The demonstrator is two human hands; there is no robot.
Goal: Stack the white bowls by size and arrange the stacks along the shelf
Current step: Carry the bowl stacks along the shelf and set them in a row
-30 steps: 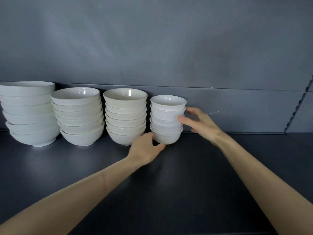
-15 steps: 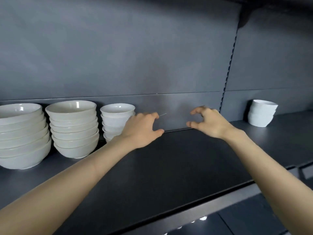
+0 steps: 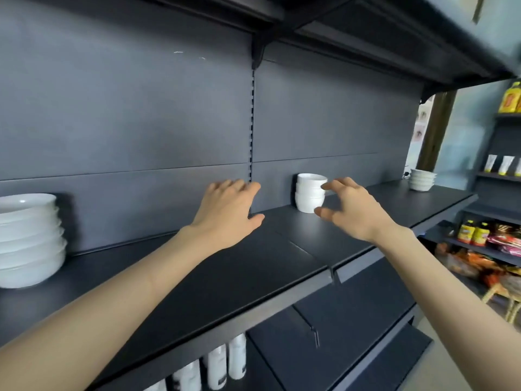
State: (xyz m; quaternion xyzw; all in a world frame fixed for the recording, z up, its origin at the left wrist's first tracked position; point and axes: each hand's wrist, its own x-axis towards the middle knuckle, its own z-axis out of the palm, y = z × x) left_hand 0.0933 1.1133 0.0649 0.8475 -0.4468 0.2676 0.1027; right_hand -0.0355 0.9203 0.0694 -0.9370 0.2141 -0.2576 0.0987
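Dark grey shelving is filling the view, its long shelf [image 3: 225,277] carrying three lots of white bowls. A tall stack of large bowls [image 3: 28,238] is sitting at the far left edge, a short stack of small bowls [image 3: 310,193] is standing against the back panel [image 3: 127,122], and a far stack [image 3: 421,179] is resting well apart at the shelf's right end. The left hand [image 3: 228,213] is hovering open above the shelf, holding nothing. The right hand [image 3: 352,210] is reaching with fingers spread and slightly curved, gripping nothing, just beside the stack of small bowls; whether it is touching them cannot be told
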